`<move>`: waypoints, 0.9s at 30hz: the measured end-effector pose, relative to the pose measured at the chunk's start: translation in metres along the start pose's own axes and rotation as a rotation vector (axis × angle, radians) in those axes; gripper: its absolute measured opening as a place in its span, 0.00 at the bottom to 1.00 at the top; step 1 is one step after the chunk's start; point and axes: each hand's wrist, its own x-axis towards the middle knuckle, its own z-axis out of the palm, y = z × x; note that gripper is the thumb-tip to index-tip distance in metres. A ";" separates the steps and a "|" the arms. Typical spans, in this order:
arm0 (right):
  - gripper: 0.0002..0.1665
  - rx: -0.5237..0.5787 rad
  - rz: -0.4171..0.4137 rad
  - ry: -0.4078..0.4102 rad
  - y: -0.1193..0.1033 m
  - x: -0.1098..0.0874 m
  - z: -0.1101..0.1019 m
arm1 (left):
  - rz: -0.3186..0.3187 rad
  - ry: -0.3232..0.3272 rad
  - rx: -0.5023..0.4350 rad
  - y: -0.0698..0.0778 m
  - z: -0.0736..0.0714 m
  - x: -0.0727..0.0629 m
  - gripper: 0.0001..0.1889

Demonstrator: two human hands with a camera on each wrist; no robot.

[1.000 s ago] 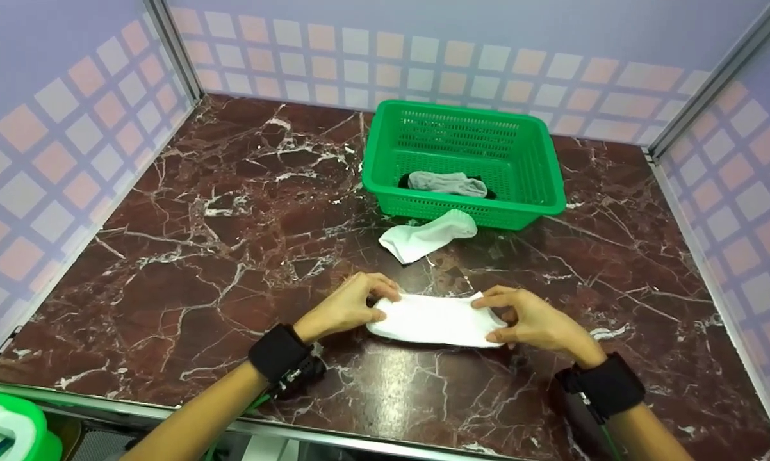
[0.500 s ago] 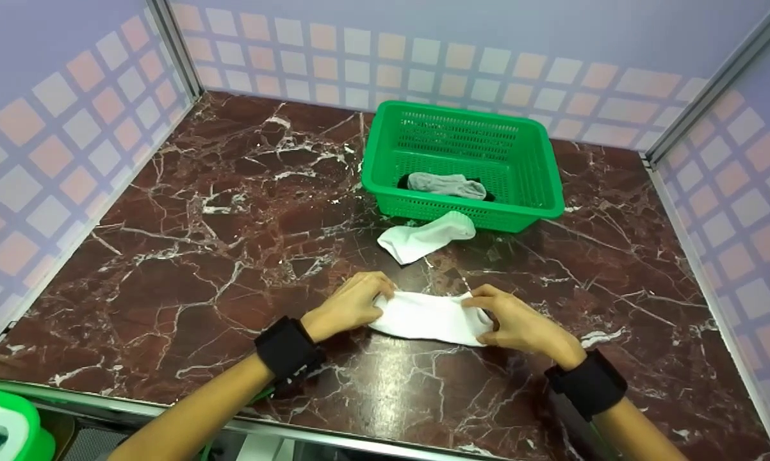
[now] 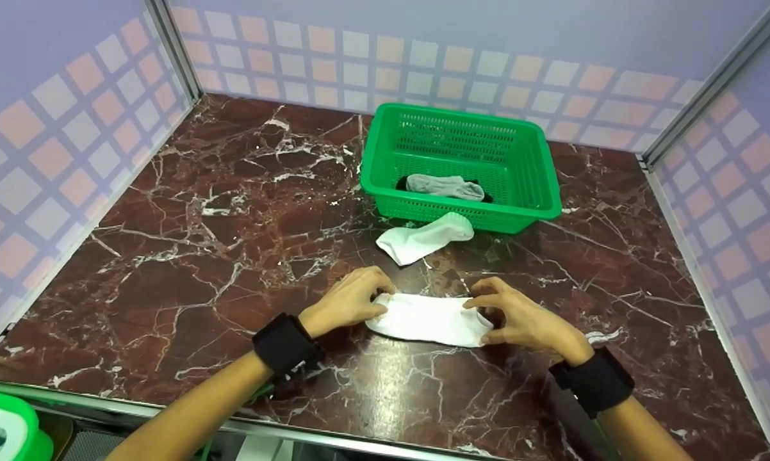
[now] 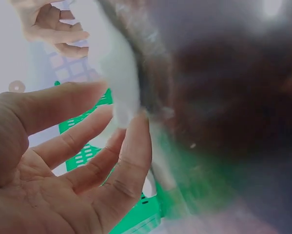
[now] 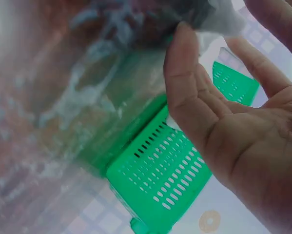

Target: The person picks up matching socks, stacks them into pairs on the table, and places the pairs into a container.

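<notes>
A white sock (image 3: 426,319) lies flattened on the dark marbled tabletop in front of me, stretched from side to side between both hands. My left hand (image 3: 350,299) holds its left end, with thumb and fingertips around the edge in the left wrist view. At the other end my right hand (image 3: 529,320) grips the sock by its corners, index finger on the far side and thumb on the near side. Beyond them rests a second white sock (image 3: 420,242), loosely bent, against the front of a green basket (image 3: 468,218). The right wrist view shows only a blurred part of the held sock.
Inside the green basket lies a grey sock (image 3: 446,186) over something black. Patterned panels (image 3: 353,51) enclose the table at the back and sides. A green and white container (image 3: 7,422) stands below the front edge at the lower left.
My right hand has shifted slightly left, and the sock's right end has come inward with it. The left hand stays nearly in place. The second sock and basket have not moved.
</notes>
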 end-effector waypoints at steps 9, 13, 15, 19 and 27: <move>0.23 -0.040 -0.012 0.067 0.007 -0.001 0.004 | -0.089 0.000 0.033 0.000 0.001 0.001 0.09; 0.21 -0.032 0.016 0.045 0.010 -0.002 0.007 | -0.077 -0.011 0.047 -0.002 0.002 0.004 0.10; 0.21 -0.030 0.024 0.042 0.010 -0.003 0.007 | -0.066 -0.020 0.046 -0.002 0.001 0.006 0.10; 0.23 -0.041 0.027 0.054 0.008 -0.003 0.007 | -0.076 -0.035 0.062 0.000 -0.005 0.015 0.09; 0.36 -0.076 0.008 0.288 -0.007 0.013 0.009 | -0.068 0.051 0.083 0.003 -0.016 0.062 0.14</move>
